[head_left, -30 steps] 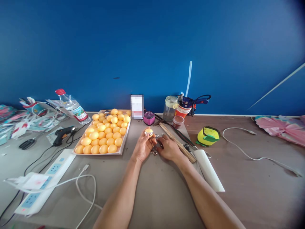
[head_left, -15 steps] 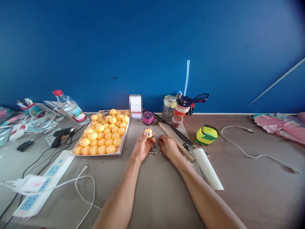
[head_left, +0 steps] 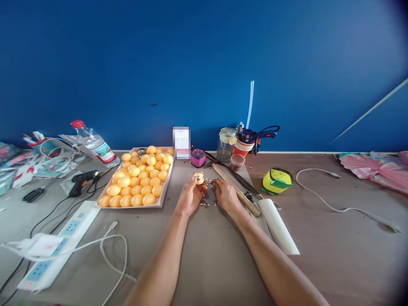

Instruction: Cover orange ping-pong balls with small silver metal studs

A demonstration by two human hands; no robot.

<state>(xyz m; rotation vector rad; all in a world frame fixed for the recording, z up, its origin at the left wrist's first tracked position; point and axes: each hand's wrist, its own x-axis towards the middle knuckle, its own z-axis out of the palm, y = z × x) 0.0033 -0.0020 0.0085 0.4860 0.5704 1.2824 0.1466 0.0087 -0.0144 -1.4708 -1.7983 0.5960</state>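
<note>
My left hand (head_left: 190,196) is closed round a small orange ball (head_left: 199,177) with a dark and silver band, held just above the table. My right hand (head_left: 225,195) is pinched on a small silvery piece (head_left: 208,182) right beside that ball. A little heap of small metal pieces (head_left: 204,204) lies on the table between the two hands. A tray (head_left: 164,193) packed with several orange balls (head_left: 140,180) sits to the left of my left hand.
Left side: glue gun (head_left: 81,179), scissors (head_left: 33,194), power strip (head_left: 60,242) with white cables, water bottle (head_left: 95,144). Behind the hands: pink box (head_left: 198,157), jar (head_left: 225,144), cup of tools (head_left: 245,142). Right side: wooden sticks (head_left: 237,190), white roll (head_left: 279,225), yellow tape measure (head_left: 276,180), white cable (head_left: 344,208).
My right hand has moved up from the heap of metal pieces towards the ball, bringing a small silvery piece next to it. My left hand has held the ball almost still.
</note>
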